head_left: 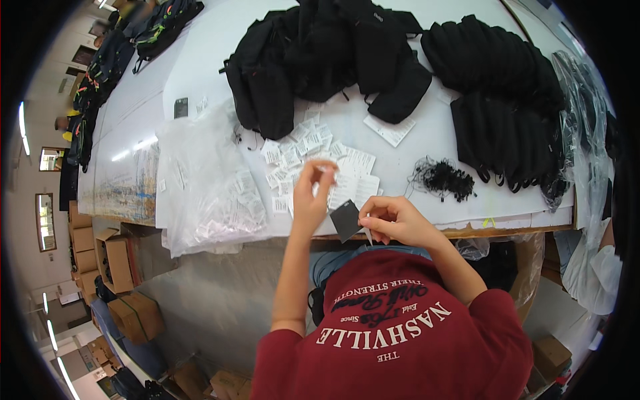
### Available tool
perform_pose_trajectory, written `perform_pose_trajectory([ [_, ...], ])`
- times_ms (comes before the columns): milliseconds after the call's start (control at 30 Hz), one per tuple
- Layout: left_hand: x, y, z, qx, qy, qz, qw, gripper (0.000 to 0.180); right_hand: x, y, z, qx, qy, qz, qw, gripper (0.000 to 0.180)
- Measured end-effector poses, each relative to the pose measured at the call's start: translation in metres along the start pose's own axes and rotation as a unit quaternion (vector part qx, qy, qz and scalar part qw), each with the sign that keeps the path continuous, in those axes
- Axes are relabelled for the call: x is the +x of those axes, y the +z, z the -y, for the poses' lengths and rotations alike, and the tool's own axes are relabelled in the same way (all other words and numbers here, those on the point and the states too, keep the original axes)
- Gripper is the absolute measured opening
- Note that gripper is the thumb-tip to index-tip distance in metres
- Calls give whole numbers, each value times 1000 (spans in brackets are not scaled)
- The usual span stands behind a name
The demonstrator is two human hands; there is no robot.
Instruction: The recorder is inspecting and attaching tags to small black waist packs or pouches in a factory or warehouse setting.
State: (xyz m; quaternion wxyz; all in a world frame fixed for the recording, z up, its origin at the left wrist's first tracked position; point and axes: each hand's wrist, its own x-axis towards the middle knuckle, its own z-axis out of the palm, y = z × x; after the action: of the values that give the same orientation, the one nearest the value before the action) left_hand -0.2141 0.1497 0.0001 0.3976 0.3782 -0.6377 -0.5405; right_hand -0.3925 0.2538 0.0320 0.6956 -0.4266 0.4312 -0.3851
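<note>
My right hand (390, 220) pinches a dark hang tag (345, 221) by its right side, close to the table's front edge. A small pale strip shows under those fingers; I cannot make out what it is. My left hand (316, 183) is raised over the pile of small white printed labels (291, 155), its thumb and fingers curled together. Something whitish is at its fingertips, too blurred to name. White printed sheets (360, 167) lie among the labels, just right of the left hand.
Black fabric bags (320, 60) are heaped at the far middle, with more in rows (493, 63) at the right. A tangle of black strings (445, 179) lies nearer. At the left is a clear plastic bag (200, 180) with labels. Cardboard boxes (135, 316) stand below.
</note>
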Motion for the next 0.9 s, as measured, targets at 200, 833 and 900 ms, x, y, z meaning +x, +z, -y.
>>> perform_pose_trajectory([
  [200,155,-29,52,436,223,-144,860,23,12,-15,16,45,-32,-117,992,11],
  [833,121,6,13,359,227,-15,905,14,43,-44,13,-77,-68,-294,950,9],
  [900,102,13,-5,331,166,46,928,13,50,-43,8,-185,-112,-352,910,9],
])
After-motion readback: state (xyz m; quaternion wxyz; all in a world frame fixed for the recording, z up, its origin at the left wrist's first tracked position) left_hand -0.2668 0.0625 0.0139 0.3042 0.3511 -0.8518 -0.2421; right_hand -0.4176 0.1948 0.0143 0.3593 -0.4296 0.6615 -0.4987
